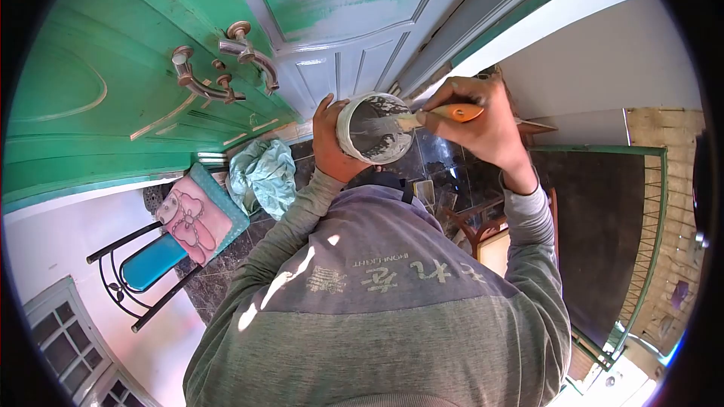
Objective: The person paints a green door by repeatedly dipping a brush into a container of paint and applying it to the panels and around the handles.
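Note:
My left hand (pixel 332 143) is wrapped round the side of a paint bucket (pixel 343 133), which is tilted so its mouth faces me. Grey paint lies inside, and dried smears coat its walls and rim. In my right hand (pixel 483 124) is a paintbrush (pixel 461 112) with an orange handle, gripped between thumb and fingers. The brush's bristles reach over the right side of the bucket's rim into its mouth. Just beyond both hands stands a door panel (pixel 332 68) coated in grey, with green still showing on the upper panel.
Metal door handles (pixel 226 75) stick out from the green door leaf (pixel 113 68) on the left. A pale green cloth bundle (pixel 262 173) lies on the dark tiles beside a chair (pixel 154 262) with a pink cushion (pixel 197 218). At right is a green-framed dark panel (pixel 596 218).

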### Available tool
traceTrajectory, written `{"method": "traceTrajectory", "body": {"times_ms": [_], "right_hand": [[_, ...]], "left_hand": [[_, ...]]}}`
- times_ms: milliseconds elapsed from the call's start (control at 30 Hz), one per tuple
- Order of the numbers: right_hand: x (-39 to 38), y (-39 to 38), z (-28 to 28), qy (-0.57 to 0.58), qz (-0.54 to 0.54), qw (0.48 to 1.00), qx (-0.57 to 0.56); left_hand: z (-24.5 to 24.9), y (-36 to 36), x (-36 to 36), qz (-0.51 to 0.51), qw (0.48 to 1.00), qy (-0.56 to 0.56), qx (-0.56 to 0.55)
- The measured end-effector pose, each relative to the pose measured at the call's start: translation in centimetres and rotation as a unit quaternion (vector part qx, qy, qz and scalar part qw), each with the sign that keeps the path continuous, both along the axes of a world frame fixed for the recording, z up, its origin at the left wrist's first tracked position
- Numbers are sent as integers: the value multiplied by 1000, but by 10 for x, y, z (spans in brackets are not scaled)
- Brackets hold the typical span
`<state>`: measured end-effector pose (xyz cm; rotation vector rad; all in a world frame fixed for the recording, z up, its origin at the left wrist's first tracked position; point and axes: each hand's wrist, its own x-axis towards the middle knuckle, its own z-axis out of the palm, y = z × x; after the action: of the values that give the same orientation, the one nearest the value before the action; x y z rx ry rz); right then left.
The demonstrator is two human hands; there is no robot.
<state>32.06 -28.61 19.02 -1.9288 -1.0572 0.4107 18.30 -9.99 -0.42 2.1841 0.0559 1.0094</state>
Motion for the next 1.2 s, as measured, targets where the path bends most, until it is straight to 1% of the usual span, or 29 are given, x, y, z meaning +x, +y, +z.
{"method": "traceTrajectory", "body": {"times_ms": [33,67,167,200,267,300,333,367,433,533,633,667,700,767,900,967,1000,1100,1167,1200], "right_hand": [[-1,0,-2,-24,3,1000,-1],[-2,1,-11,-102,22,994,24],[-9,11,-33,-284,99,953,-28],[-12,12,-38,-309,109,943,-62],[-8,8,-33,-262,140,954,-49],[-5,7,-28,-239,159,957,-42],[0,0,-21,-212,147,966,-19],[7,-8,-9,-200,131,970,-43],[19,-23,0,-154,78,985,21],[21,-42,9,-61,4,998,19],[26,-56,-11,33,-54,996,58],[25,-58,-18,86,-71,991,77],[23,-60,-22,84,-84,990,81],[19,-62,-34,181,-131,966,129],[19,-67,-52,192,-148,959,146],[17,-68,-58,188,-162,958,143],[17,-68,-61,188,-170,957,144],[16,-67,-68,182,-194,951,157],[14,-63,-72,174,-209,946,174],[14,-64,-69,196,-199,945,171]], "left_hand": [[-5,-3,3,-1,1000,-4,-5],[-9,-6,6,-3,1000,-8,-11],[-9,-17,12,-3,1000,-8,-1],[-11,-19,15,-4,1000,-8,16],[-15,-21,20,-2,999,-9,48],[-14,-24,22,-2,999,-14,29],[-13,-27,22,1,1000,-19,9],[-11,-29,23,5,1000,-25,-11],[-6,-31,21,6,999,-13,-29],[-3,-32,22,15,999,-1,-34],[-6,-35,23,46,998,7,-44],[-8,-35,24,59,997,8,-49],[-9,-35,25,63,996,10,-58],[-13,-34,26,71,995,16,-75],[-18,-34,27,92,994,31,-57],[-27,-31,29,79,993,37,-80],[-26,-30,30,73,992,41,-92],[-21,-30,33,82,993,36,-72],[-27,-31,36,84,989,46,-116],[-29,-31,35,87,985,53,-140]]}}
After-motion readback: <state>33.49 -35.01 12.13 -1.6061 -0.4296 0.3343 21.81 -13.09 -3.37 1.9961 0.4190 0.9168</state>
